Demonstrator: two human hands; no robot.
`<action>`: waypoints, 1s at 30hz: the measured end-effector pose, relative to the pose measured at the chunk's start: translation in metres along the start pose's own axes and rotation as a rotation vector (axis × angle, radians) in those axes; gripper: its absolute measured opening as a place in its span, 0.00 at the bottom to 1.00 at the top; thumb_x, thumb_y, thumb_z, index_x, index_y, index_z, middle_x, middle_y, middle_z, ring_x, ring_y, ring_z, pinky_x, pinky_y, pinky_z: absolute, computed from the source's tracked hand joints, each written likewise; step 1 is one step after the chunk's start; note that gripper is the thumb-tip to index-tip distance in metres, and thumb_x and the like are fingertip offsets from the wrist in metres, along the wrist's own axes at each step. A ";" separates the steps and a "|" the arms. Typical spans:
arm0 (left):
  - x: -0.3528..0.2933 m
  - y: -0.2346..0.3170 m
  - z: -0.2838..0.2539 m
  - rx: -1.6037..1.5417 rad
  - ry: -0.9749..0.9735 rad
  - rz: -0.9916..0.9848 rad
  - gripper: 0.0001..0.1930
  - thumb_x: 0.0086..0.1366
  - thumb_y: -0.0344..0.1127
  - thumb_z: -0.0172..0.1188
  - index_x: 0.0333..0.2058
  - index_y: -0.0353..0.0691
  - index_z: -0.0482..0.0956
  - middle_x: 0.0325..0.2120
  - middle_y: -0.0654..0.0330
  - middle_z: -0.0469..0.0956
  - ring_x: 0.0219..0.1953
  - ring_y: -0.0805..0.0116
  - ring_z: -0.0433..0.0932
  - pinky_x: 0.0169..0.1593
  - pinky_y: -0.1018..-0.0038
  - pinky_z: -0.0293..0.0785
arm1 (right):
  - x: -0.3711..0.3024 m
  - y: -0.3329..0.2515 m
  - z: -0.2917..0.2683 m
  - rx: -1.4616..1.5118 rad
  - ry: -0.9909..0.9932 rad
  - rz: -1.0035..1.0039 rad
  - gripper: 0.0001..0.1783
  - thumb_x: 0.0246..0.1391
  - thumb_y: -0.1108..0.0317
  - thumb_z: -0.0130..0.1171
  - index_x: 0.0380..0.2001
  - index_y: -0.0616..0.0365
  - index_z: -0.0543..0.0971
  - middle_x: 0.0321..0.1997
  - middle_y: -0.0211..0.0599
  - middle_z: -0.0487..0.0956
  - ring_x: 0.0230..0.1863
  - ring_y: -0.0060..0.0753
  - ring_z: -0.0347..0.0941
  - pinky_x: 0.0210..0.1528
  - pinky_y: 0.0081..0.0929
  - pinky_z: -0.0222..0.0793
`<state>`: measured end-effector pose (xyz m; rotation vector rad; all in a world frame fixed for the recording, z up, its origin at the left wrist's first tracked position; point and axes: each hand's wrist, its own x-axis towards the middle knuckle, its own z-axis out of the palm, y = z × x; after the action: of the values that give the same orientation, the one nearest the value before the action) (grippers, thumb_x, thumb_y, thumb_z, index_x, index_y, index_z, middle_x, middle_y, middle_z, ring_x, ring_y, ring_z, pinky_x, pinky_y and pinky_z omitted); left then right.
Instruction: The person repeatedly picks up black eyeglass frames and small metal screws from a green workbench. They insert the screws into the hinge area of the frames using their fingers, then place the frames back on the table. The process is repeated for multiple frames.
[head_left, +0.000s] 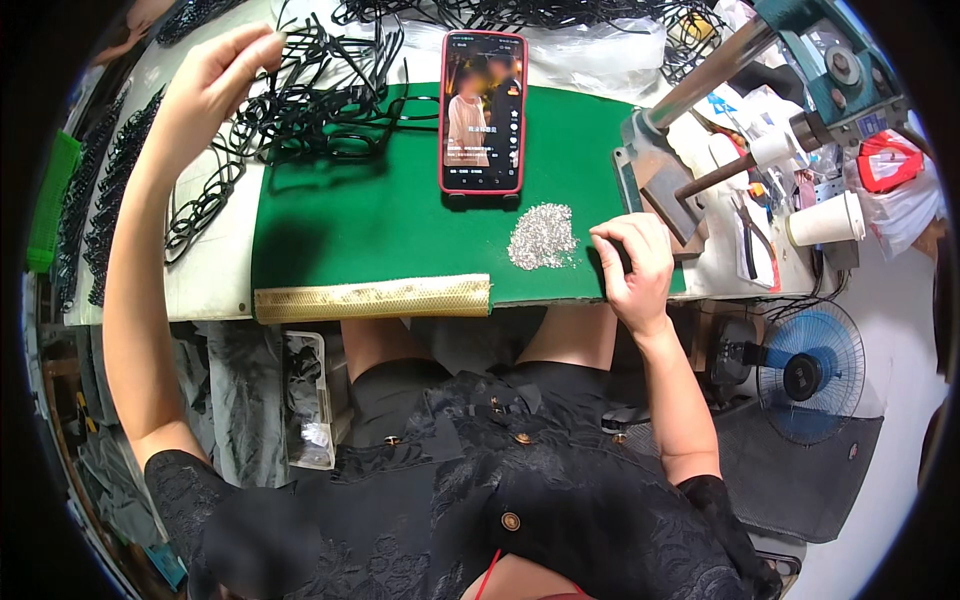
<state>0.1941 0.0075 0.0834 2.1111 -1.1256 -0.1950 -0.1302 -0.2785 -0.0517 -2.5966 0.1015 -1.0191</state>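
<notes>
The largest thing is the white table [215, 288], and on its middle there is a green mat [380, 228]. At the far left, a loose tangle of black frames [325, 95] covers part of the table and also the mat's far left corner. A metal press [712, 80] stands at the right side, with its base beside the mat. Lower, at the near right, is a blue fan [810, 375]. A gold patterned strip [375, 298] lies along the mat's near left edge. The left hand [228, 75] is raised near the frames, its fingers curled and close together; I cannot tell if they hold something. The right hand [638, 262] is at the mat's right side, with thumb and forefinger bent and a narrow space between; whether a small piece is there, I cannot tell. A lit phone [482, 115] is at the far middle. Just left of the right hand lies a heap of tiny silver pieces [543, 238].
</notes>
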 end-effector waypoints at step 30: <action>-0.139 0.083 0.179 -0.745 0.134 0.166 0.22 0.67 0.30 0.51 0.58 0.38 0.59 0.30 0.53 0.72 0.28 0.69 0.68 0.34 0.73 0.67 | -0.014 0.000 -0.021 0.222 -0.292 0.225 0.03 0.48 0.76 0.60 0.30 0.61 0.79 0.28 0.37 0.76 0.32 0.38 0.73 0.38 0.29 0.69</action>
<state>-0.0238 -0.0089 -0.0186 1.3467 -0.9472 -0.3291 -0.1543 -0.2820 -0.0464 -2.4319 0.1904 -0.5348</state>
